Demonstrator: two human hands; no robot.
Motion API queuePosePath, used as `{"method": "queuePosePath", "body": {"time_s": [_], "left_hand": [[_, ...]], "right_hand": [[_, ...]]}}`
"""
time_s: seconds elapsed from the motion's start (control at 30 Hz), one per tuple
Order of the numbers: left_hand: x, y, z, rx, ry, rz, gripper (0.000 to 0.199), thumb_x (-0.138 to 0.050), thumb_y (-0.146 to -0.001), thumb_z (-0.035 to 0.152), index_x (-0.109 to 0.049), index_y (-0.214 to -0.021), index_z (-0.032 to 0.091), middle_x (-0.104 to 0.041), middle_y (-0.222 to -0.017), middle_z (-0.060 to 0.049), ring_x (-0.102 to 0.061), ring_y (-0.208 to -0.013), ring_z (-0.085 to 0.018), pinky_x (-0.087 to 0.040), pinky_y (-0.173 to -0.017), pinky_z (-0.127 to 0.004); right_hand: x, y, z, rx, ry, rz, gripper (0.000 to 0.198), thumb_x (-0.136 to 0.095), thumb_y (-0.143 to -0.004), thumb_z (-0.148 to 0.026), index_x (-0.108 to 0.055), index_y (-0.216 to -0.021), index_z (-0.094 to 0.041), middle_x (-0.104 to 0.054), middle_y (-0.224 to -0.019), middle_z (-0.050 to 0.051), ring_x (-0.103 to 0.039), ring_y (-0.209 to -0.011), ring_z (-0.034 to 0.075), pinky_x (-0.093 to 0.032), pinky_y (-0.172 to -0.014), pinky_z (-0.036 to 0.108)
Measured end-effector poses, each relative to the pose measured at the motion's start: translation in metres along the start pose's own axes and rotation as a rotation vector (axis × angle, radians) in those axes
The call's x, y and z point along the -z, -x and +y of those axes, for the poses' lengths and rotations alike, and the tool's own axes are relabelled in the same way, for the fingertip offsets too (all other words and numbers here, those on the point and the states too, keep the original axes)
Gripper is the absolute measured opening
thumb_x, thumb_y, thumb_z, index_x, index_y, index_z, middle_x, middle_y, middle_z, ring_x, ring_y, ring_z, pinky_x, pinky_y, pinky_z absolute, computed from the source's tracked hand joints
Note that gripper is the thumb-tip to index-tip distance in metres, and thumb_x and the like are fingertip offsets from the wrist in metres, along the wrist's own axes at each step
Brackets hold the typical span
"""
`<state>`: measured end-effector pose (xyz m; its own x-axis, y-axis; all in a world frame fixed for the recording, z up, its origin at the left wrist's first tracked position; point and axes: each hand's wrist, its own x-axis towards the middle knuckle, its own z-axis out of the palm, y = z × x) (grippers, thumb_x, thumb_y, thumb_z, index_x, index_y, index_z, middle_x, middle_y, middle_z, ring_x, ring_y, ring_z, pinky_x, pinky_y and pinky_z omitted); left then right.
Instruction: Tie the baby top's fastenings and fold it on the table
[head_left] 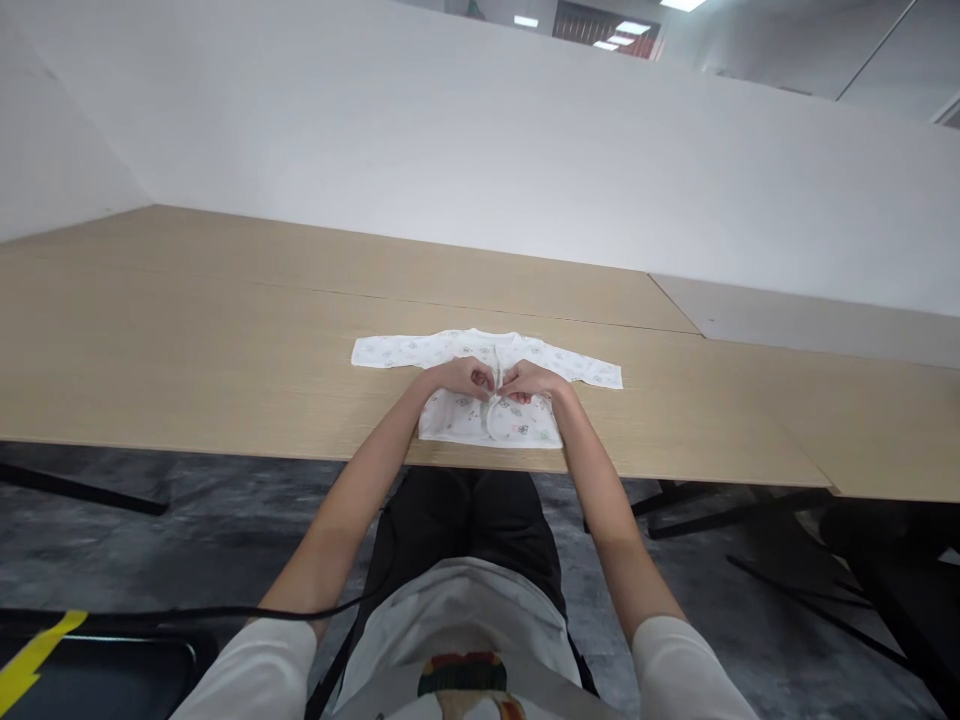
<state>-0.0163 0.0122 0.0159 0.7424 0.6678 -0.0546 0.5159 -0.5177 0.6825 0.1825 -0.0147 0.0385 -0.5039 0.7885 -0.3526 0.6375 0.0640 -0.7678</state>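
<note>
A small white baby shirt [457, 425] with a faint print lies flat on the table, its two sleeves spread out to the sides and its neckline away from me. Down its middle runs the front opening. My left hand [469, 377] pinches the fabric just left of that opening. From the other side, my right hand [525, 380] pinches the opposite edge, fingertips almost meeting those of the left. Whatever fastener sits between the fingers is too small to make out.
The light wood table [225, 350] stretches to both sides, with a white partition [450, 140] behind it. A black cable [225, 611] crosses my left arm. Black chair parts [885, 580] show at the lower right, and a black seat [105, 670] at the lower left.
</note>
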Motion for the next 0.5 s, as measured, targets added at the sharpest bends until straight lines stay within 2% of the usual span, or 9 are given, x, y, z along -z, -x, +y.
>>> {"method": "queuePosePath", "body": {"time_s": [0.2,0.37,0.43,0.5], "left_hand": [[0.002,0.002,0.003,0.004,-0.006,-0.025,0.032,-0.07,-0.062,0.036,-0.071,-0.087,0.015,-0.054,-0.069,0.001,-0.047,-0.064,-0.012,-0.035,-0.06,-0.023],[0.004,0.002,0.003,-0.014,0.014,-0.04,0.035,-0.072,-0.06,0.037,-0.07,-0.087,0.015,-0.052,-0.067,0.001,-0.046,-0.064,-0.011,-0.035,-0.059,-0.022],[0.006,0.002,-0.001,-0.026,0.023,-0.015,0.035,-0.071,-0.061,0.037,-0.07,-0.088,0.015,-0.054,-0.068,0.0,-0.048,-0.065,-0.012,-0.037,-0.06,-0.022],[0.007,0.002,-0.007,0.0,0.006,0.107,0.032,-0.067,-0.067,0.037,-0.069,-0.089,0.015,-0.058,-0.073,-0.001,-0.052,-0.069,-0.014,-0.04,-0.065,-0.024]], "right_hand": [[0.004,0.002,0.0,-0.061,0.04,-0.016,0.02,-0.066,-0.067,-0.02,-0.056,-0.05,-0.014,-0.051,-0.042,-0.002,-0.043,-0.039,0.006,-0.034,-0.042,0.02],[0.009,0.006,0.001,-0.065,-0.006,-0.006,0.017,-0.068,-0.069,-0.021,-0.06,-0.057,-0.013,-0.05,-0.041,-0.003,-0.043,-0.039,0.006,-0.034,-0.041,0.019],[0.012,0.005,0.004,-0.061,-0.059,0.048,0.018,-0.07,-0.07,-0.026,-0.062,-0.062,-0.012,-0.051,-0.043,-0.003,-0.044,-0.04,0.007,-0.036,-0.042,0.019],[0.015,0.002,0.007,-0.071,-0.133,0.204,0.019,-0.071,-0.072,-0.03,-0.062,-0.069,-0.013,-0.053,-0.047,-0.002,-0.046,-0.042,0.007,-0.038,-0.043,0.019]]}}
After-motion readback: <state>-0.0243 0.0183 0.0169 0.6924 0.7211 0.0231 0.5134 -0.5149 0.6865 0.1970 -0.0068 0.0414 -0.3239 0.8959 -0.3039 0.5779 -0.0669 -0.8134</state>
